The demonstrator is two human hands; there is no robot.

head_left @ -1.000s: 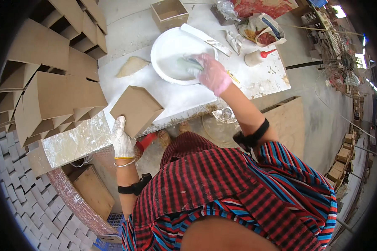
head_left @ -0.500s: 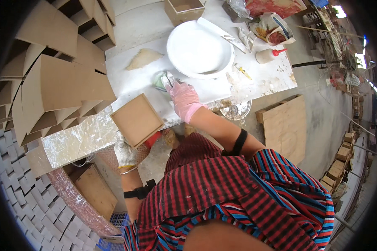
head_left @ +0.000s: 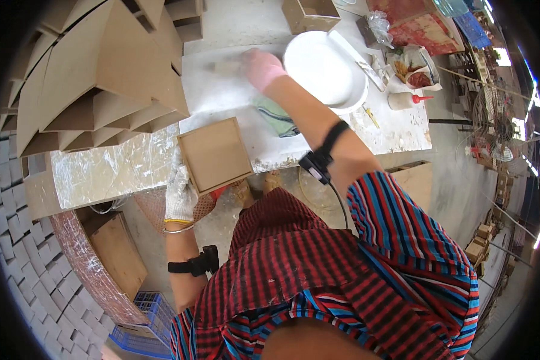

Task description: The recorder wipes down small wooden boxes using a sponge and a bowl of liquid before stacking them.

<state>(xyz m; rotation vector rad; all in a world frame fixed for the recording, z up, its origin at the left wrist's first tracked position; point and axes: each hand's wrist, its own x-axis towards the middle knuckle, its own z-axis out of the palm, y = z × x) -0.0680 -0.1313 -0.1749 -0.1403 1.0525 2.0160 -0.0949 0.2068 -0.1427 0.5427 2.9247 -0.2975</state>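
My left hand (head_left: 181,197), in a white knit glove, grips the lower left side of a shallow square brown fibreboard box (head_left: 216,156) held at the table's front edge. Beyond it, my right hand (head_left: 263,69) in a pink glove reaches over the white table, left of the white basin (head_left: 325,71). A thin tan sheet (head_left: 225,67), smeared by motion, is at its fingertips and appears pinched there. Below my right forearm a crumpled green cloth (head_left: 277,116) lies on the table.
Stacked brown fibreboard boxes (head_left: 111,72) crowd the left. A scraper blade (head_left: 357,59) rests across the basin. To its right are a red-tipped glue bottle (head_left: 407,100), a yellow cutter (head_left: 371,116) and a bag (head_left: 415,67). An open box (head_left: 311,15) stands behind; a blue crate (head_left: 143,324) is low left.
My right hand has let go of the green cloth and moved farther out to the tan sheet, which has shifted. My left hand still holds the box. The view has swung left.
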